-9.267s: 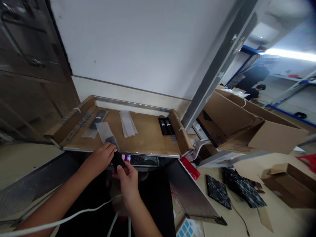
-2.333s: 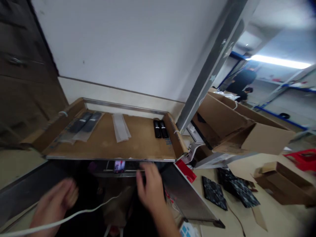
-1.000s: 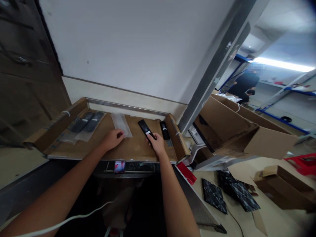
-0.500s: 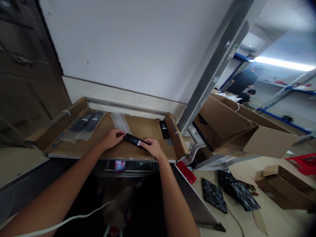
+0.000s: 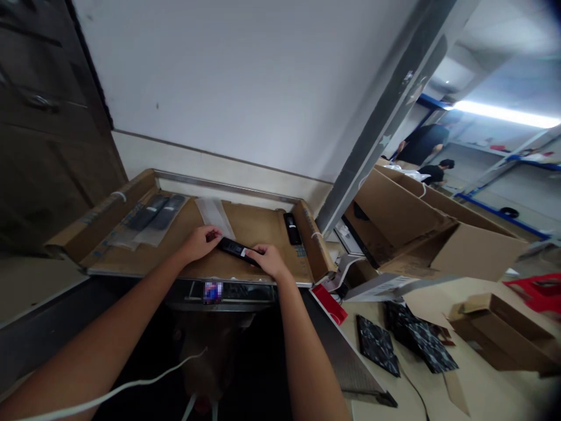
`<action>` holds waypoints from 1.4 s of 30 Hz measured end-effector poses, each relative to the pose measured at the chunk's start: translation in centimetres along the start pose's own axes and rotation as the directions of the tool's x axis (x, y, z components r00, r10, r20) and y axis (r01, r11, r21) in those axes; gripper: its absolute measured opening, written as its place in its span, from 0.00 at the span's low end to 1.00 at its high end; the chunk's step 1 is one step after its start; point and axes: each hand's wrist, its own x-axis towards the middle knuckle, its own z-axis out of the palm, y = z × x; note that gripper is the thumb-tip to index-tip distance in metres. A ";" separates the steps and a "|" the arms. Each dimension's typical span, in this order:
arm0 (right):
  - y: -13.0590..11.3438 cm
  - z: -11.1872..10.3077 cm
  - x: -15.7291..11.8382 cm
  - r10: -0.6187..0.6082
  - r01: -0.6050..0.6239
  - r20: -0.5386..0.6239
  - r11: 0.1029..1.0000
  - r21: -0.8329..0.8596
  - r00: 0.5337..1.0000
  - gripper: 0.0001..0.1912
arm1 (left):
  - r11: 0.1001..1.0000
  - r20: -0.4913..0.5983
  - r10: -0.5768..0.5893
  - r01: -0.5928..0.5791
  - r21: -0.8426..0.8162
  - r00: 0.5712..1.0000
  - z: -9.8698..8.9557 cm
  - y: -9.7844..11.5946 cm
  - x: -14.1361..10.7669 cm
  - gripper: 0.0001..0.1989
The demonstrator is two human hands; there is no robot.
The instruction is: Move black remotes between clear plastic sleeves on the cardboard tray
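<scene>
A slim black device that looks like a remote control [image 5: 232,248], with a small white label, is held level just above the cardboard-lined tray [image 5: 258,219]. My right hand [image 5: 269,260] grips its right end, thumb on top near the label. At its left end, the fingers of my left hand [image 5: 201,242] are pinched together against it; their tips are partly hidden. Behind my left hand lies a clear plastic sleeve [image 5: 214,215]. Another black remote control [image 5: 291,228] rests by the tray's right side. Two bagged dark remotes [image 5: 160,215] lie at the left.
Raised cardboard walls edge the tray, with a white wall [image 5: 236,88] behind. To the right stand a large open carton [image 5: 394,222], black patterned packs [image 5: 377,344] and a smaller box [image 5: 499,333]. A white cable [image 5: 131,386] hangs before me. Two people are in the background.
The remote control and both hands have shifted slightly left in the view, and the view itself has moved a little. Both hands stay at the remote's ends. A person in the background has shifted.
</scene>
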 end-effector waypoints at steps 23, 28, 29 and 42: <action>-1.6 2.6 0.4 0.041 -0.101 -0.241 0.965 -0.242 0.970 0.24 | 0.985 -0.076 0.037 -0.024 0.170 0.996 0.5 0.1 0.1 0.09; -2.0 3.2 0.6 0.049 -0.100 -0.223 0.970 -0.224 0.974 0.24 | 0.988 -0.126 0.080 -0.062 0.142 0.989 0.6 0.0 0.0 0.08; -2.1 3.5 0.7 0.045 -0.092 -0.217 0.973 -0.210 0.975 0.24 | 0.987 -0.134 0.091 -0.072 0.142 0.987 0.6 0.0 0.0 0.08; -2.0 5.1 1.3 -0.079 0.071 -0.323 0.997 -0.035 0.943 0.20 | 0.988 -0.253 0.132 -0.108 0.106 0.958 0.4 -0.2 -0.1 0.07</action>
